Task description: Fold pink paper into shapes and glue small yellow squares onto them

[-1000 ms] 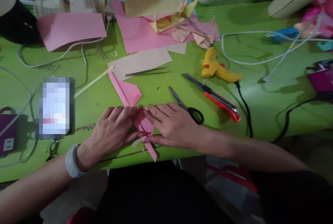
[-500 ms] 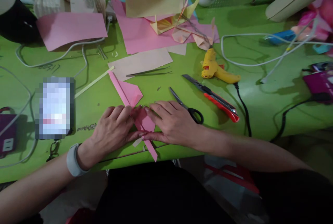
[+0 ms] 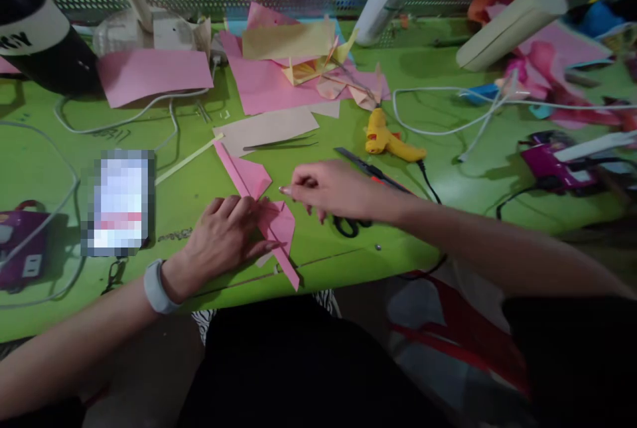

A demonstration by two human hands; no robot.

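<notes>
A folded piece of pink paper (image 3: pixel 279 221), with a long narrow strip and angular flaps, lies slantwise on the green table. My left hand (image 3: pixel 221 232) holds it down, fingers bent over its middle and thumb across the lower part; some of the paper is hidden beneath. To the right, my right hand (image 3: pixel 328 192) is apart from the paper, its fingers loosely curled and spaced, with nothing visible in them. Below that hand the black scissors (image 3: pixel 346 225) are partly covered. A box cutter (image 3: pixel 365 166) passes behind the right hand and forearm.
Tweezers (image 3: pixel 279 144) rest by a pale paper piece (image 3: pixel 269 126). A yellow glue gun (image 3: pixel 391 139) lies right of them. At left are a phone (image 3: pixel 122 202) and a dark bottle (image 3: pixel 50 36). Pink sheets (image 3: pixel 243 83) and white cables (image 3: pixel 428 126) spread behind.
My right hand has let go of the pink paper and moved up and right, over the scissors. My left hand stays on the paper. The camera view has shifted.
</notes>
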